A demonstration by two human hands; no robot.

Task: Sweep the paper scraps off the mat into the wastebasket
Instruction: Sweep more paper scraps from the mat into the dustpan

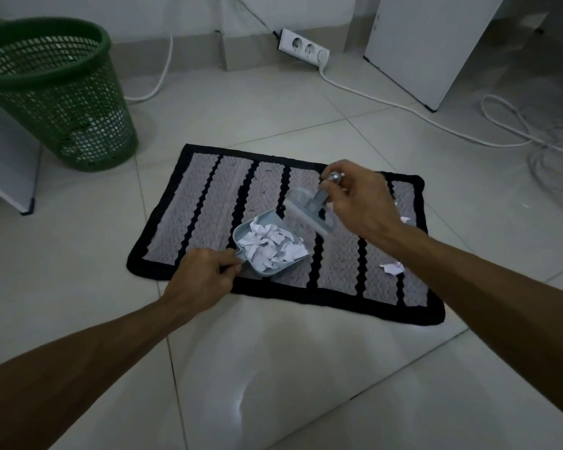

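A grey mat [205, 203] with black stripes and a black border lies on the tiled floor. My left hand [202, 276] grips the handle of a small pale-blue dustpan [241, 233] resting on the mat, heaped with white paper scraps [270, 248]. My right hand [358, 203] holds a small pale-blue brush [309, 212] by its handle, just right of the pan's mouth. A few loose scraps [391, 267] lie on the mat's right side under my right forearm, with one more loose scrap [404, 219] further up. The green mesh wastebasket [62, 92] stands at the far left.
A white power strip [303, 48] lies by the back wall, and its white cables [436, 123] trail across the floor to the right. White furniture panels [429, 47] stand at the back right. Another white panel [4, 164] stands beside the wastebasket.
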